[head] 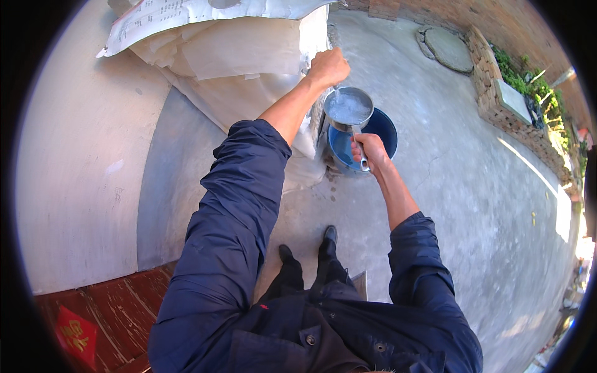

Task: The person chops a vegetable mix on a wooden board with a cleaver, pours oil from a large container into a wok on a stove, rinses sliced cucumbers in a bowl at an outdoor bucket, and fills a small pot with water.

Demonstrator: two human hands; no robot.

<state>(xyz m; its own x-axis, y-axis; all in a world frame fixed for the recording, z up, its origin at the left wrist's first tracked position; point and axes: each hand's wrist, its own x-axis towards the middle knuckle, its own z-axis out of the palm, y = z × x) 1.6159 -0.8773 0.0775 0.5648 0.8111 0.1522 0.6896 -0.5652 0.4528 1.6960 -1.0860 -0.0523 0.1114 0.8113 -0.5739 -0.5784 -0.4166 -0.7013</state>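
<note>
My right hand (371, 150) grips the handle of a metal dipper (349, 125). Frothy water (347, 108) fills the dipper's bowl, and a stream falls into it from just below my other hand. That one, my left hand (328, 68), is curled around the top of a water tap (336, 86); the fingers hide most of the tap, and only a bit of its spout shows. Under the dipper stands a round blue bucket (391, 135) with water in it, partly covered by the dipper and my right hand.
Left of the tap, pale sheeting (242, 56) drapes from the wall (84, 163) under a bent printed panel (196, 13). Concrete floor (466, 196) spreads to the right, towards a low brick planter (487, 88) with plants. A worn red wooden door (121, 307) is at lower left.
</note>
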